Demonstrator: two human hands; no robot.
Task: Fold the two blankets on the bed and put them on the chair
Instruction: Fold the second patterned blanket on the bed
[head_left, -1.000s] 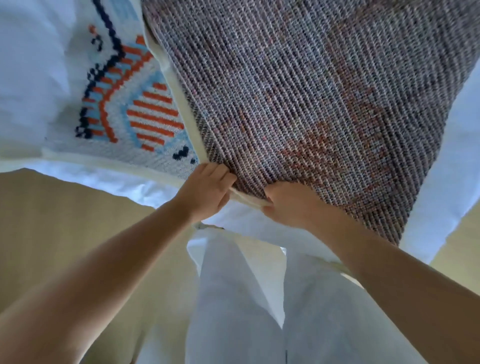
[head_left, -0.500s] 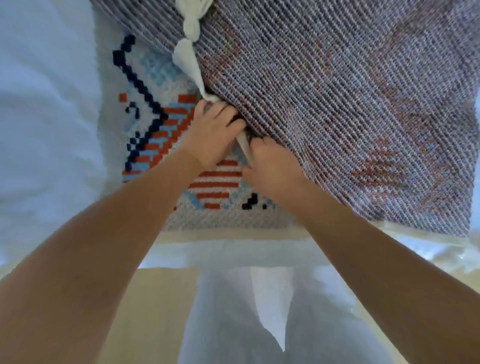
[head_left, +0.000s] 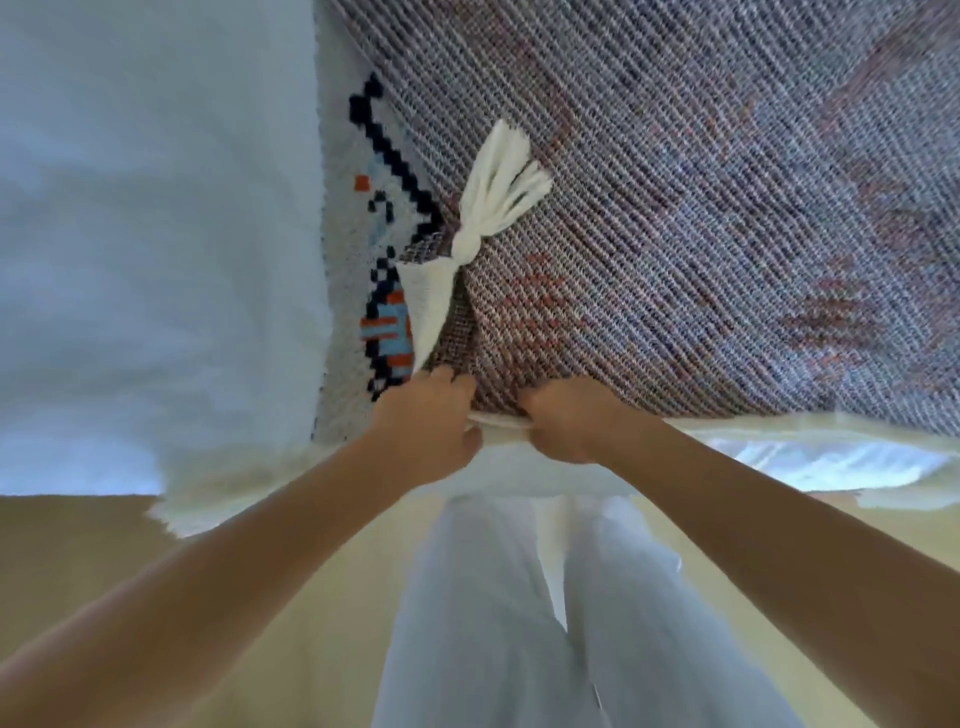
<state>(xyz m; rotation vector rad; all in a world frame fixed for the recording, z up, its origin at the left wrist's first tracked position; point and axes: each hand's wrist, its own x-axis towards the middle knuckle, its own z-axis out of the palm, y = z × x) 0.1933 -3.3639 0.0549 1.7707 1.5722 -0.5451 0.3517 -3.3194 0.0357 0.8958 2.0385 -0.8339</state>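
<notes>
Clutching the blanket (head_left: 675, 234) hem with left grip (head_left: 423, 422) and right grip (head_left: 569, 422), side by side, at the bed's (head_left: 130, 260) near edge.

1. The left hand (head_left: 423, 423) is held knuckles-up, its fingers curled down over the near hem of the blanket (head_left: 675, 218) and gripping it.
2. The right hand (head_left: 571, 421) sits just beside it across a small gap, fingers curled round the same hem.
3. Both bare forearms reach forward from the lower corners and converge toward the hands.
4. Both wrists look roughly straight, in line with the forearms.
</notes>
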